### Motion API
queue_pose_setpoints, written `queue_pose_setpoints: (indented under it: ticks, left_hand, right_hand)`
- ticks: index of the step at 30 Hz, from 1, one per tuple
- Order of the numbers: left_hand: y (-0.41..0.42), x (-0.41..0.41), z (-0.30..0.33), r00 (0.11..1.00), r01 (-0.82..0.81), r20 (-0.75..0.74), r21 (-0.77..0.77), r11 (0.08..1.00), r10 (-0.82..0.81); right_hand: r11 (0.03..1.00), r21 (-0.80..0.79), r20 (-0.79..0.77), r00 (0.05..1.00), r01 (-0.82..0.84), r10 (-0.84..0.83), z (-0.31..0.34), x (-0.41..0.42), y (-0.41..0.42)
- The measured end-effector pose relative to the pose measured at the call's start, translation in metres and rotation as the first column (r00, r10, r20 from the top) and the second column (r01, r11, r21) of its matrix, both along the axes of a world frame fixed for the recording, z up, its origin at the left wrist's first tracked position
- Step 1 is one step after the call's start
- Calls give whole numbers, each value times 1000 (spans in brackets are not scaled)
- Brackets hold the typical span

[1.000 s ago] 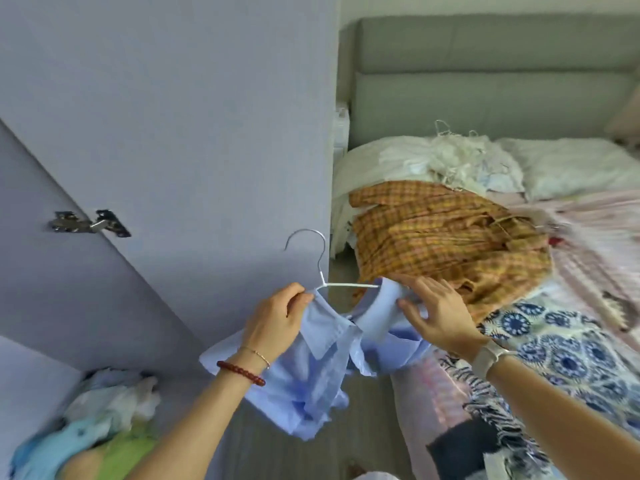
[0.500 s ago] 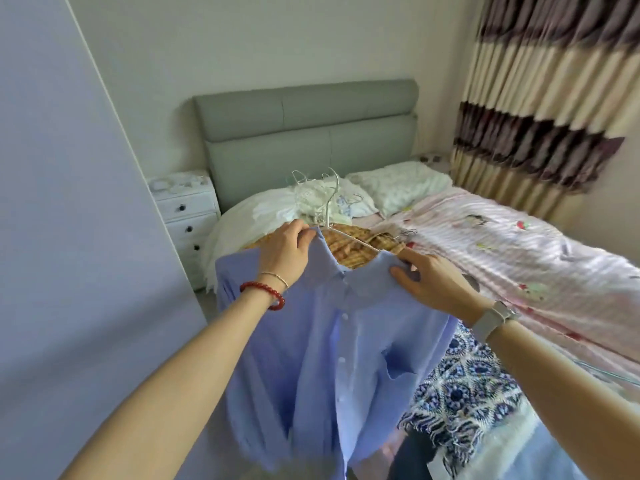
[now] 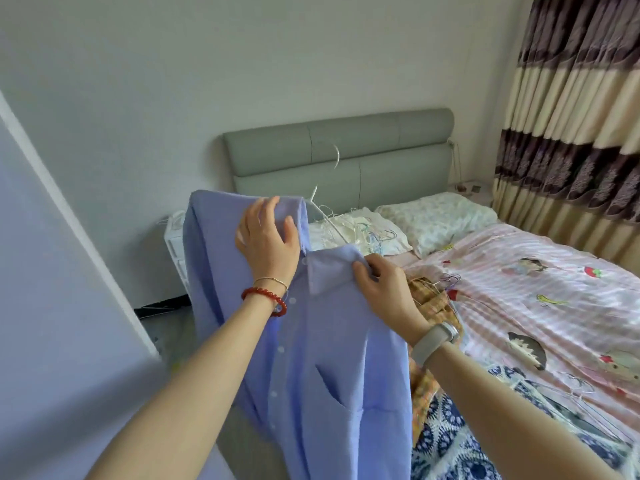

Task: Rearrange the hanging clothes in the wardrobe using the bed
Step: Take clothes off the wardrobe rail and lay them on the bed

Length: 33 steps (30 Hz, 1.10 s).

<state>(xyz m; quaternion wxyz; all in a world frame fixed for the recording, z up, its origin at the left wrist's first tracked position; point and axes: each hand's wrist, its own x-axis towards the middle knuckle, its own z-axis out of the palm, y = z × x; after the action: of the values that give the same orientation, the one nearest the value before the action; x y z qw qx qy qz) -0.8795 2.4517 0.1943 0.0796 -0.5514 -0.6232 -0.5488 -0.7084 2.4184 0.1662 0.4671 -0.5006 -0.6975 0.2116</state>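
1. Nearest to me, a light blue shirt hangs in the air beside the left edge of the bed. Its long axis runs straight up and down, collar at the top, button front facing me, hem cut off by the bottom of the view.
2. My left hand rests on the left shoulder of the shirt. The fingers are loosely spread and only slightly bent, lying over the cloth; I cannot tell whether the thumb grips underneath.
3. My right hand pinches the right collar point between thumb and curled fingers.
4. A thin wire hanger rises from the collar. Its hook points upward, tilted a little right; it is blurred, and its shoulders are hidden inside the shirt.
5. Just behind my right wrist, an orange plaid garment lies at the bed's near left edge, mostly hidden by my arm and the shirt.
6. Below it, a blue-and-white patterned cloth lies at the bed's near corner, cut off at the bottom.
7. Farther up, a heap of white clothes on tangled hangers lies near the head of the bed, beside a pillow.
8. The grey headboard stands farthest, against the wall.
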Motion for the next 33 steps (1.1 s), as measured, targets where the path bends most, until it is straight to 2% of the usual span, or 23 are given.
queue_pose_setpoints:
  ticks: [5, 11, 15, 18, 24, 27, 33]
  left_hand:
    - [75, 20, -25, 995, 64, -59, -213, 975, -78]
    - [171, 76, -111, 980, 99, -93, -540, 836, -176]
    - [218, 122, -197, 958, 138, -72, -736, 663, -279]
    - [240, 154, -265, 930, 140, -65, -847, 513, -362]
    - [250, 197, -369, 881, 128, -2, -962, 243, -472]
    - [253, 205, -404, 849, 82, -17, -983, 162, -528]
    - [250, 204, -446, 798, 4, -33, -998, 60, -602]
  right_hand:
    - [997, -69, -209, 976, 41, -54, -20, 8, 91]
    - [960, -253, -270, 944, 120, -189, -107, 69, 191]
    - [889, -361, -166, 919, 281, -358, -180, 129, 254]
    - [816, -403, -27, 886, 414, -463, -234, 179, 290]
    - [660, -509, 184, 819, 552, -543, -332, 253, 328]
    - [615, -535, 255, 804, 580, -537, -356, 263, 341]
    - [498, -567, 491, 754, 656, -436, -396, 270, 354]
